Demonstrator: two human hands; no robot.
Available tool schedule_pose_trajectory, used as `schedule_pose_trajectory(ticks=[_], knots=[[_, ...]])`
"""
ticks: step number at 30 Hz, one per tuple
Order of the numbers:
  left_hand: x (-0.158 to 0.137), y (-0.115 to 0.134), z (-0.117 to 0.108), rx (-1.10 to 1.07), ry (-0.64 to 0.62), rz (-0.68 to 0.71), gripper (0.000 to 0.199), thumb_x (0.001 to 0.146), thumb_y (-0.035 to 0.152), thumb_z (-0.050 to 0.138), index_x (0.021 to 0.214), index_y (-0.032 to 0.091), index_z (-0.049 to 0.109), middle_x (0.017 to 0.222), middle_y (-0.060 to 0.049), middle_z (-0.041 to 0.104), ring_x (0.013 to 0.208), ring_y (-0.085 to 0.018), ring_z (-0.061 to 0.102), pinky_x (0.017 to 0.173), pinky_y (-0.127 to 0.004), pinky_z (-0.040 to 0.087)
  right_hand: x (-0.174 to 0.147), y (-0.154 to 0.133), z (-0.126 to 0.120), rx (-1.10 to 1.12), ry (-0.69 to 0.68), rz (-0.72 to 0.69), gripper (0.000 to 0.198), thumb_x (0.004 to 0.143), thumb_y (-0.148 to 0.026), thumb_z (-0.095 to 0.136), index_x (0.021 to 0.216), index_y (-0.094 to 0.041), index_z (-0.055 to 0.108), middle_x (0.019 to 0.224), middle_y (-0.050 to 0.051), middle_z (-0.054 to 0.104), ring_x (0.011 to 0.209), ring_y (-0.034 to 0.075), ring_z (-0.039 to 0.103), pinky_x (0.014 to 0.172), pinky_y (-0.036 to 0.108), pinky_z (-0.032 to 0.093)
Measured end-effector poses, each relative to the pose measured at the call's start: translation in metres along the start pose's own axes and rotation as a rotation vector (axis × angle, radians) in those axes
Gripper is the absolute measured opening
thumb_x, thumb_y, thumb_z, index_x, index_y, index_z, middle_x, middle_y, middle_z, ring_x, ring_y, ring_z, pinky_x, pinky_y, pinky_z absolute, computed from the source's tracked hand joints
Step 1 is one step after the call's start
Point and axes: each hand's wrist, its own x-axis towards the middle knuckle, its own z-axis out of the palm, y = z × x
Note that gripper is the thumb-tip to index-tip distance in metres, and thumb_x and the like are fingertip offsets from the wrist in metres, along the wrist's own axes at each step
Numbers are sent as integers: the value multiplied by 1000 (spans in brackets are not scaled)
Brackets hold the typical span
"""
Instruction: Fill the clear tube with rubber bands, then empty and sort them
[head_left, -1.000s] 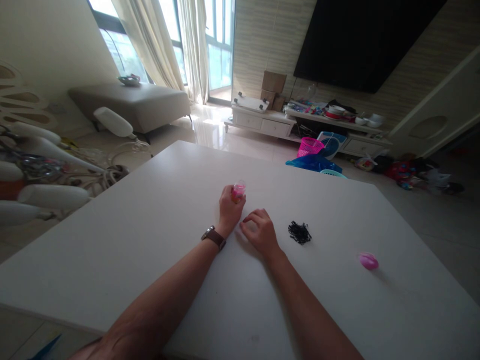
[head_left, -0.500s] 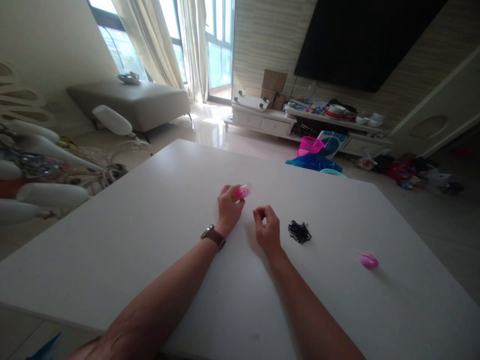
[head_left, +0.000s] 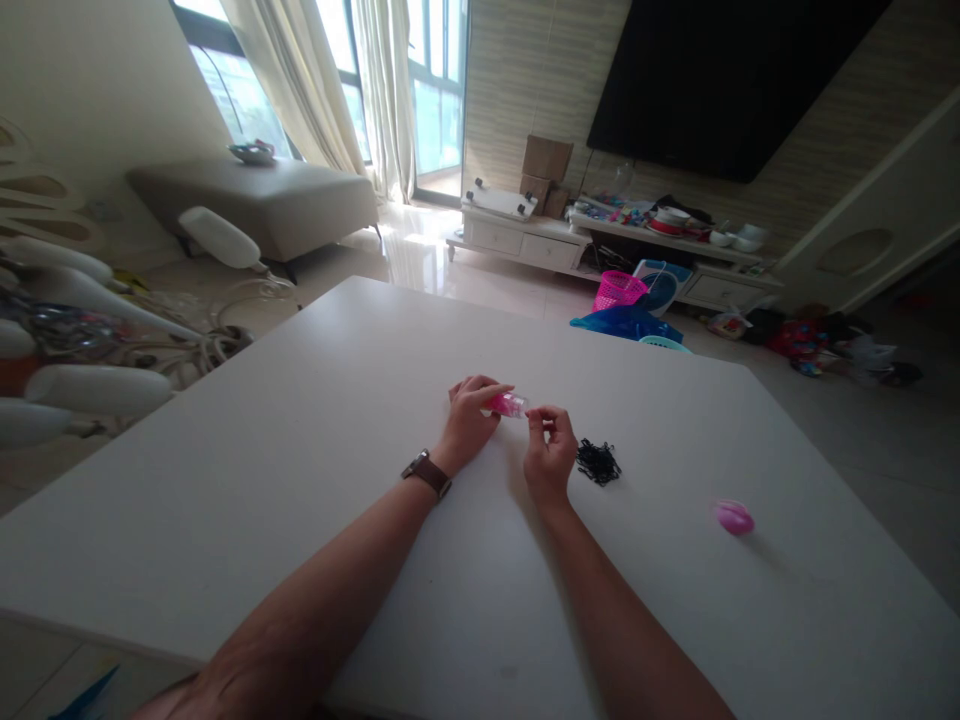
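Note:
My left hand (head_left: 474, 412), a dark watch (head_left: 427, 472) on its wrist, is closed around a small clear bottle with pink on it (head_left: 510, 403). The bottle is tilted over, with its clear end pointing right. At that end my right hand (head_left: 551, 448) has thumb and forefinger pinched together; whatever is between them is too small to make out. Just right of this hand lies a loose pile of small black looped pieces (head_left: 598, 462), their kind unclear. Farther right rests a rounded pink piece with a clear edge (head_left: 735, 518), apart from both hands.
A white table (head_left: 300, 430) lies under both arms. Beyond its far edge are a blue plastic bag (head_left: 630, 322), a pink basket (head_left: 619, 290) and a low white cabinet (head_left: 551, 250) with things on it. Lamp arms with white shades (head_left: 97, 385) stand close to the left edge.
The bottle has swung in my left hand so its clear end points right, slightly lower. My right hand has moved a little right and its fingertips now meet that end.

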Motion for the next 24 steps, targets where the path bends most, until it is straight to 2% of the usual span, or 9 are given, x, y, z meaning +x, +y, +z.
schedule_pose_trajectory(ticks=[7,16,24], knots=[[1,3,-1,-97,-25,15,43,74,4,67,108,29,77,104,-4,71,103,-22,65,100,-42,48,1,-3,-1,-51,-9,-61,19,96,-35,60,90,-21,70,89,1,56,76,14,51,67,29,44],[2,-6,3,-188,30,0,47,70,-1,65,109,24,78,100,-4,71,94,-19,66,88,-32,54,0,-2,-1,-66,-32,-88,23,98,-28,51,109,-22,70,102,5,57,88,16,56,71,29,47],[2,-6,3,-183,48,-11,47,70,-1,65,109,23,78,100,-5,71,93,-19,66,86,-31,54,-2,-3,-3,-95,-69,-128,22,97,-25,50,104,-22,71,102,5,56,94,18,57,74,31,49]])
